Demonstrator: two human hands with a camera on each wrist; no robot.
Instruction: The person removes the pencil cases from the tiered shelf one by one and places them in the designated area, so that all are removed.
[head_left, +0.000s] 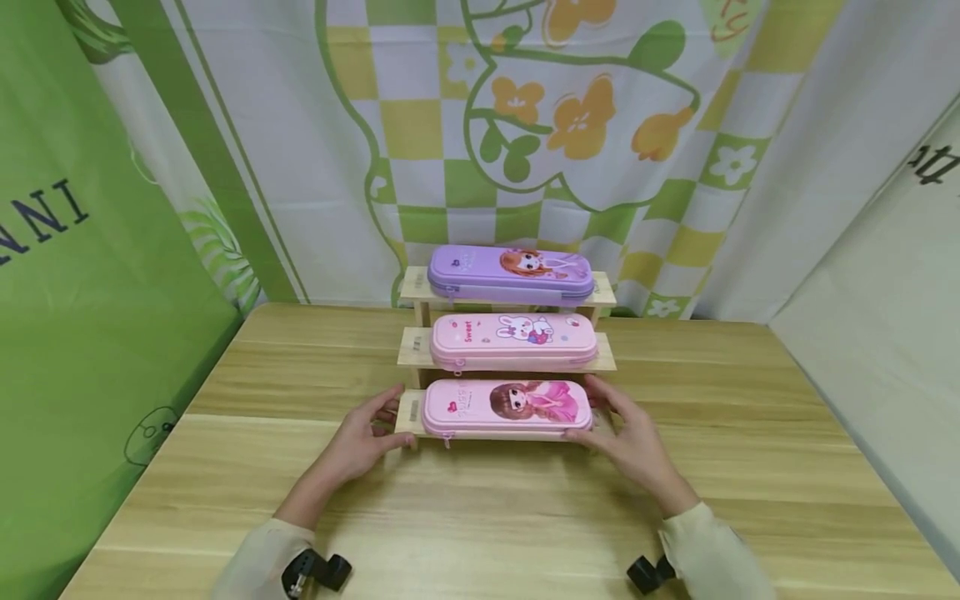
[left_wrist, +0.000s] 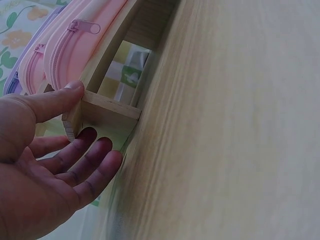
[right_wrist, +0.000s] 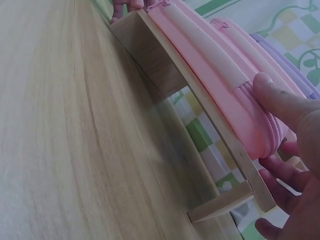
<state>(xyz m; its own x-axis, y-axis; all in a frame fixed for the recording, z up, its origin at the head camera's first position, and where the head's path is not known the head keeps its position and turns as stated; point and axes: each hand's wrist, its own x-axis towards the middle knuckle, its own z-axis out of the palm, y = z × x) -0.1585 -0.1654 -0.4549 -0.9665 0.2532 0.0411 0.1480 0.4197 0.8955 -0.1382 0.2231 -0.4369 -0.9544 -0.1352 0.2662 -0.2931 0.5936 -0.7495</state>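
Note:
A three-step wooden display stand [head_left: 415,346] holds one zippered pencil case on each step. The lowest, a pink pencil case with a long-haired girl [head_left: 468,408], lies lengthwise on the front step. My right hand [head_left: 636,437] grips its right end, with the thumb [right_wrist: 267,90] on the zippered front side and the fingers around the end near the board. At the step's left end, my left hand [head_left: 358,442] holds the wooden board, thumb [left_wrist: 74,87] at its front corner and fingers curled behind the end. A gap separates this hand from the case.
On the middle step lies a pink pencil case with a bunny [head_left: 483,333], and on the top step a purple pencil case [head_left: 483,267]. The stand is on a wood-grain table [head_left: 480,517], before a patterned curtain [head_left: 412,125]. A green panel [head_left: 90,333] borders the left.

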